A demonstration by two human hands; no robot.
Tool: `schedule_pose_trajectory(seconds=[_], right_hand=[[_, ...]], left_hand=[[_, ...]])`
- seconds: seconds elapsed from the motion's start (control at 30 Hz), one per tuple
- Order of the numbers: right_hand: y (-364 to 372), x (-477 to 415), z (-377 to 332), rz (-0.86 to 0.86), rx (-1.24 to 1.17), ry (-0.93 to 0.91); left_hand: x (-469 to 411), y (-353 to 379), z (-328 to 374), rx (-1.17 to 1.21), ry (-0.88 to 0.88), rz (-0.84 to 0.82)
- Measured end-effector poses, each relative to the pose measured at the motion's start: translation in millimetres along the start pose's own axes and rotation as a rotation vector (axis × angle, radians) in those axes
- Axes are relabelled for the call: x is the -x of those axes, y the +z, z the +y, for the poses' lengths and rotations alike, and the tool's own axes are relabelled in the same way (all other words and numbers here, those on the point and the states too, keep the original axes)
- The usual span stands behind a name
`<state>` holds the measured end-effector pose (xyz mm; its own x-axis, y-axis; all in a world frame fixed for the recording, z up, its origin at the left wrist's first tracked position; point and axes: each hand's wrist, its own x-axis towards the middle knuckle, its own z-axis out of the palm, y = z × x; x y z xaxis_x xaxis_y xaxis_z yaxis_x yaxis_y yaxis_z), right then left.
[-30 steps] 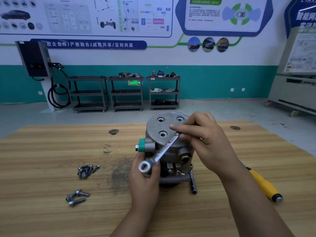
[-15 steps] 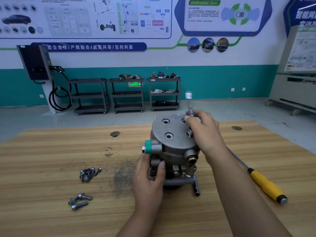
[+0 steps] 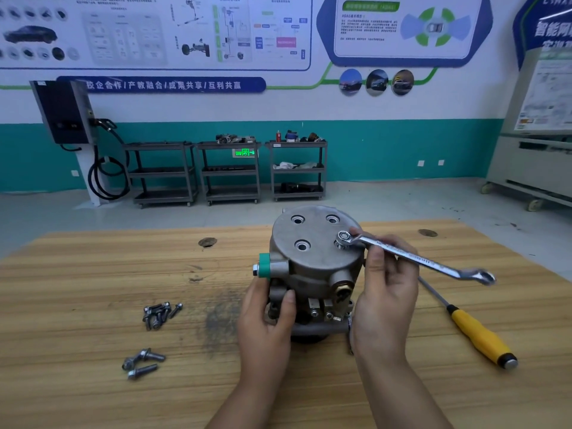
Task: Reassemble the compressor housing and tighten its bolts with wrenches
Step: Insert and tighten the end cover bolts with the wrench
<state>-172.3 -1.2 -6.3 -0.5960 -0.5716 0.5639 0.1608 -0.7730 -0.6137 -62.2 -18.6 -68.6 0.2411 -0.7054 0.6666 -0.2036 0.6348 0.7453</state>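
Gripping the near-left base of the compressor housing (image 3: 312, 258), which stands upright in the middle of the wooden table (image 3: 93, 289), the left hand (image 3: 266, 323) keeps its fingers curled round the casting as before. Just beyond, the right hand (image 3: 383, 298) pinches the wrench (image 3: 433, 263) by its shank; its ring end now sits over the near-right bolt (image 3: 343, 240) on the top cover, whereas half a second ago it stood upright above the fingers. Loose bolts (image 3: 159, 314) at left and the yellow-handled screwdriver (image 3: 476, 335) at right lie unmoved.
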Motion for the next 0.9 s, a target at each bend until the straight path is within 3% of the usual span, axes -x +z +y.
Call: schedule_pose_trajectory(seconds=[0.17,0.37,0.57,0.67,0.83,0.9], right_hand=[[-11,9,3,-0.203,0.57,-0.458],[-6,-5,-12,-0.287,0.675,-0.505],[16,-36,-32,-0.407,0.932,-0.35],[23,-53,-33,-0.451,0.973,-0.133],[21,-69,-22,-0.45,0.82,0.324],[18,-67,-19,-0.363,0.603,0.45]], left_hand=[[-1,0,-1,-0.032,0.036,0.01],[-1,-2,-1,0.029,-0.015,-0.001],[-1,-3,1,-0.044,-0.018,-0.019],[0,-2,-1,-0.066,-0.026,-0.034],[-2,-4,4,-0.025,-0.027,-0.025],[-3,-4,3,-0.013,-0.029,-0.018]])
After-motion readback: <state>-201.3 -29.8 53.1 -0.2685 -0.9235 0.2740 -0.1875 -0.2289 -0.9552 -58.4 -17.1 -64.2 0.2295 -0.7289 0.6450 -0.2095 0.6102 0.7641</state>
